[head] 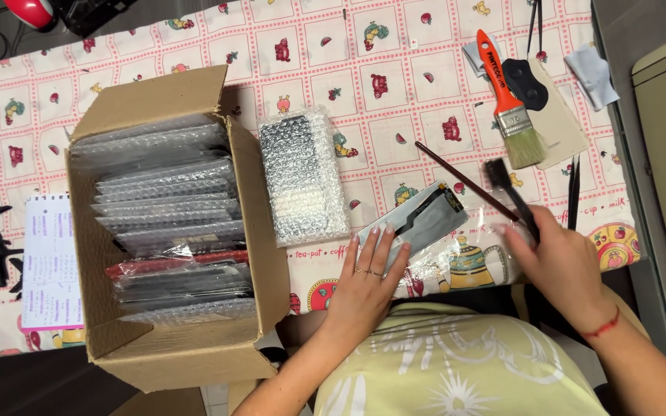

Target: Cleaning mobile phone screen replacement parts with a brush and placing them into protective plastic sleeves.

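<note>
Head view: table with a patterned cloth of fruit and teapot prints. Cardboard box sits at the left edge, flaps open, packed with upright bubble-wrapped flat items. Just right of the box lies one bubble-wrapped packet, flat on the cloth, apart from the hands. At the near edge lies a flat dark panel in clear plastic wrap, tilted diagonally. Left hand lies flat on it, fingers spread, pressing down – not clenched. Right hand closes around the handle of a small dark brush, bristle end up toward the far edge, just beside the panel's right end. Orange-handled paintbrush rests near the far right corner, well apart from both hands. White note sheet lies left of the box.
</note>
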